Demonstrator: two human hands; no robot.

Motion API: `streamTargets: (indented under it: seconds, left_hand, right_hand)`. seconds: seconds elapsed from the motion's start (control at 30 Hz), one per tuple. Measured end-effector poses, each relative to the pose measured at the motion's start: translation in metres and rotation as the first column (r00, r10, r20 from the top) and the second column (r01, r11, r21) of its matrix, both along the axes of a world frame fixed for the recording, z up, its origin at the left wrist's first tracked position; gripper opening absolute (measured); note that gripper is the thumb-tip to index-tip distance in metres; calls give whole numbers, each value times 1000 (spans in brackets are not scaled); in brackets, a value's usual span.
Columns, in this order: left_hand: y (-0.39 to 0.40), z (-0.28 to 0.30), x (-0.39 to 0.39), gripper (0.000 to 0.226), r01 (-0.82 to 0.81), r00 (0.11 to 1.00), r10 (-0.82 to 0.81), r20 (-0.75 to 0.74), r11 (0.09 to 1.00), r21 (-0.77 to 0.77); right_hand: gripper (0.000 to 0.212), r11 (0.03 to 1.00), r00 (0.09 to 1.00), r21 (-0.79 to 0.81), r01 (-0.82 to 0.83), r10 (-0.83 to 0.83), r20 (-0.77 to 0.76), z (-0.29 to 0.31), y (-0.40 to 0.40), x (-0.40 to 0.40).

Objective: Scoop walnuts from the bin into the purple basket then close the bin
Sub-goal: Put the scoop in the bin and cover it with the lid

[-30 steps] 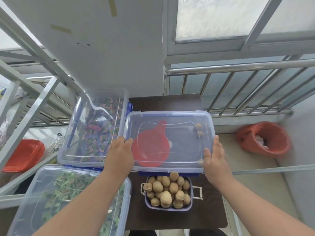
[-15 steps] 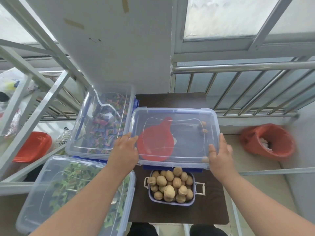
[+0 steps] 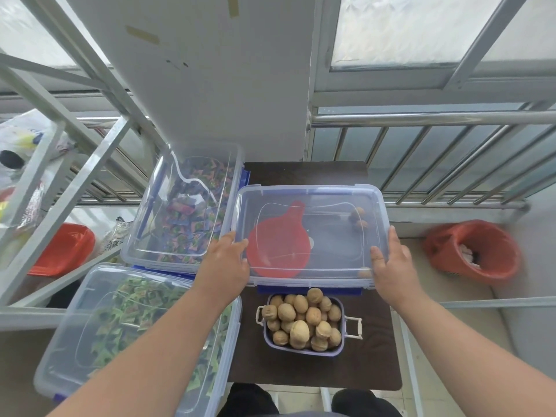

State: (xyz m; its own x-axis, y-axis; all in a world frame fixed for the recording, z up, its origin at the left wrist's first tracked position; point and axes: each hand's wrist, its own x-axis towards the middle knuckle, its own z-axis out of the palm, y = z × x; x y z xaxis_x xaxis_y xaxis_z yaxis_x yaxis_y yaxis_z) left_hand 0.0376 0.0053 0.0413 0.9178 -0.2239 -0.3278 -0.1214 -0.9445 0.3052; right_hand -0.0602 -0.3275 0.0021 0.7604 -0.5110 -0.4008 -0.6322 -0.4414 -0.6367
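The clear walnut bin (image 3: 310,284) stands at the middle of the dark table with its clear lid (image 3: 313,206) lying on top. Through the lid I see a red scoop (image 3: 278,251) and a few walnuts (image 3: 359,218). My left hand (image 3: 225,260) presses on the lid's near left corner with fairly straight fingers. My right hand (image 3: 391,266) rests against the near right corner, thumb on top, fingers along the side. The purple basket (image 3: 302,325), heaped with walnuts, sits just in front of the bin.
Two more clear lidded bins of wrapped sweets are at the left, one far (image 3: 183,212) and one near (image 3: 135,329). A red bin (image 3: 475,251) sits on the floor at the right, a metal railing (image 3: 436,118) behind, a metal rack (image 3: 60,145) at the left.
Both hands have stayed at the lid's near corners, sliding slightly toward me. The lid has settled level on the bin. My view has shifted a little.
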Motion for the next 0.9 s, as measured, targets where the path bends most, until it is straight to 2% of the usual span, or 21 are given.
streamTargets:
  seconds: [0.13, 0.3, 0.37, 0.47, 0.57, 0.63, 0.7, 0.8, 0.9]
  left_hand:
    - [2, 0, -4, 50, 13, 1000, -14, 17, 1000, 2]
    - [2, 4, -7, 57, 28, 999, -27, 24, 998, -52]
    - [3, 4, -11, 57, 67, 998, -66, 21, 995, -68]
    - [3, 2, -13, 50, 90, 996, -90, 12, 994, -59]
    - [-3, 7, 0, 51, 91, 996, -90, 27, 995, -50]
    - [-11, 13, 18, 55, 114, 993, -112, 49, 993, -42]
    - [-24, 20, 45, 57, 160, 985, -156, 77, 986, -48]
    - [-52, 27, 101, 59, 246, 962, -238, 130, 968, -46]
    - [-81, 22, 152, 65, 337, 939, -337, 68, 941, 10]
  right_hand:
    - [71, 1000, 1000, 26, 18, -18, 14, 5, 4, -2]
    - [92, 937, 967, 239, 256, -252, -47, 2, 3, -10]
    - [95, 928, 970, 282, 243, -234, -67, 0, 7, -17]
    - [87, 947, 979, 248, 203, -194, -58, 2, 9, -19]
    - [90, 968, 981, 164, 193, -189, -35, 11, 1, -2]
    - [83, 990, 990, 21, 138, -138, -13, 20, -9, 19]
    - [75, 987, 999, -160, 24, -16, 48, 29, -18, 48]
    - [63, 915, 962, -365, -173, 237, 136, 33, -23, 108]
    - [56, 784, 887, -466, -409, 463, 1, 30, -19, 164]
